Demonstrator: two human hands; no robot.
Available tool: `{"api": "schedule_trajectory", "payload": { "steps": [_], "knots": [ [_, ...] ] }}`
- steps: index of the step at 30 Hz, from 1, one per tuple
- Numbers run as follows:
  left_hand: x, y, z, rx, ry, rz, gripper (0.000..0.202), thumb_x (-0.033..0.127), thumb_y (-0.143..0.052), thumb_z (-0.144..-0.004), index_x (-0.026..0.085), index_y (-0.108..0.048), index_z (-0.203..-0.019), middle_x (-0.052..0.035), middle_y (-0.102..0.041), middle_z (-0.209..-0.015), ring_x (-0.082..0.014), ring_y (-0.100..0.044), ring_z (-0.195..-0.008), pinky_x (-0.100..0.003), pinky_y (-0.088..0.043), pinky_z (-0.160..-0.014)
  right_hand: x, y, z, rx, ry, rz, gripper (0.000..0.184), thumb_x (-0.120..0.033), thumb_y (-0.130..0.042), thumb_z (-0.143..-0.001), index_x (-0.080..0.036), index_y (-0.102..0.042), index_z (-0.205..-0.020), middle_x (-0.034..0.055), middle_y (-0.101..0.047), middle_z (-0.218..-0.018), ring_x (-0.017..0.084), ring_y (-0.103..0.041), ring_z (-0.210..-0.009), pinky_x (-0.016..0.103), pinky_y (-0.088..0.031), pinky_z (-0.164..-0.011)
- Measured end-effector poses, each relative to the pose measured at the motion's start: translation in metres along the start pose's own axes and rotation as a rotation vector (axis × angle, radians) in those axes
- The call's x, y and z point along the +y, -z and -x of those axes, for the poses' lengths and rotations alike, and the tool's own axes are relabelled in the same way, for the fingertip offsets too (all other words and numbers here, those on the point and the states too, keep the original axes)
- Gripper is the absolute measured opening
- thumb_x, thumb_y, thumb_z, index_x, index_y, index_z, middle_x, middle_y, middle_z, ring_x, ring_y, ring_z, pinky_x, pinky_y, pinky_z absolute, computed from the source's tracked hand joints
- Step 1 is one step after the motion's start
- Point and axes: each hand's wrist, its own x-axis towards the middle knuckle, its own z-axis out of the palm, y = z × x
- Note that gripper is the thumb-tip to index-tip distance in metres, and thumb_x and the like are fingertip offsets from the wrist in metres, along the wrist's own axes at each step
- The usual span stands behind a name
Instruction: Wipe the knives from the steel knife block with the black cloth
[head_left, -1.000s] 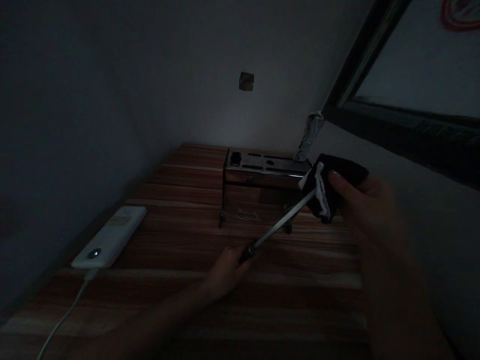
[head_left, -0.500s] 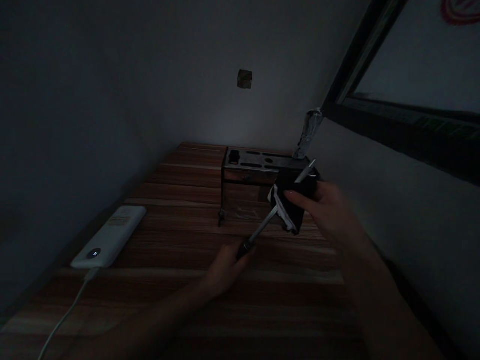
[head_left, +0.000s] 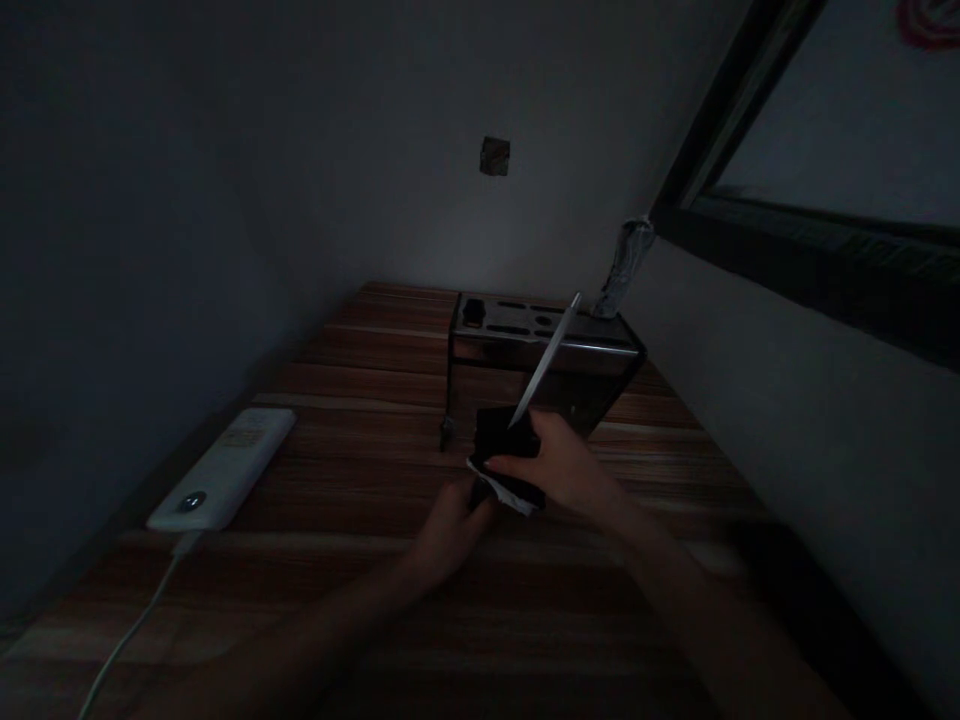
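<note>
Fingers (head_left: 514, 467) of the Right Hand (head_left: 564, 468) Pinch Black Cloth (head_left: 496, 432) on Metal Rod (head_left: 551, 352)

The right thumb lies across the near side of the cloth and presses it to the rod; the other fingers are mostly hidden behind it, so how they stand is hard to tell. The cloth is folded, with a white edge showing along its lower side. It sits low on the rod, right beside the left hand (head_left: 448, 522), whose fingers are curled around the dark handle (head_left: 480, 492).

The rod slants up and to the right out of the cloth. In this view its tip overlaps the top of a metal rack (head_left: 600, 349), which stands on the wood-grain table (head_left: 360, 430) beyond the hands. Slots and holes are cut through the rack's top, and a wrapped object (head_left: 626, 270) rises, tilted, at its right end.

Well to the left, a white device (head_left: 225, 470) with a round button lies on the table, a pale cable (head_left: 139, 620) running from its near end. The back wall (head_left: 405, 190) bears a small square patch (head_left: 495, 157). The room is dim.
</note>
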Motion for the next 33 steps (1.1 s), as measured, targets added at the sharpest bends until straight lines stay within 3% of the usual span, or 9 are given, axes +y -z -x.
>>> {"api": "schedule_trajectory", "payload": {
  "steps": [8,17,25,33],
  "knots": [
    [-0.002,0.000,-0.001,0.016,-0.029,-0.025,0.020,0.020,-0.043,-0.074,0.009,-0.059,-0.079,-0.0070,-0.064,-0.078,-0.0191,-0.058,-0.072,-0.026,-0.044,-0.065,0.004,-0.005,0.000,-0.001,0.008,0.018,0.033,-0.018,-0.070,-0.063,-0.013,-0.060,-0.094,0.0049,-0.066,-0.089,0.018,-0.060,-0.080,0.027,-0.046,-0.067],
    [-0.001,0.000,-0.001,0.001,-0.042,-0.006,0.020,0.022,-0.046,-0.076,0.010,-0.061,-0.081,-0.0063,-0.066,-0.081,-0.0198,-0.059,-0.075,-0.026,-0.045,-0.068,-0.002,0.004,0.000,0.019,-0.016,0.052,0.025,-0.019,-0.072,-0.061,-0.011,-0.063,-0.083,0.0043,-0.067,-0.079,0.018,-0.061,-0.071,0.025,-0.046,-0.060],
    [0.000,-0.002,0.001,-0.038,-0.051,-0.044,0.024,0.031,-0.046,-0.081,0.011,-0.060,-0.083,-0.0013,-0.061,-0.074,-0.0145,-0.054,-0.066,-0.021,-0.040,-0.059,-0.004,0.028,0.000,0.080,0.018,-0.054,0.026,-0.024,-0.070,-0.064,-0.013,-0.064,-0.087,0.0046,-0.068,-0.084,0.019,-0.063,-0.075,0.029,-0.049,-0.065],
    [0.002,-0.003,0.002,-0.039,-0.060,-0.185,0.024,0.032,-0.046,-0.082,0.013,-0.059,-0.076,0.0006,-0.058,-0.065,-0.0129,-0.052,-0.061,-0.020,-0.038,-0.056,-0.010,0.060,0.007,0.270,0.043,-0.128,0.026,-0.031,-0.071,-0.064,-0.015,-0.065,-0.084,0.0039,-0.069,-0.080,0.020,-0.064,-0.072,0.031,-0.051,-0.063]
  ]
}}
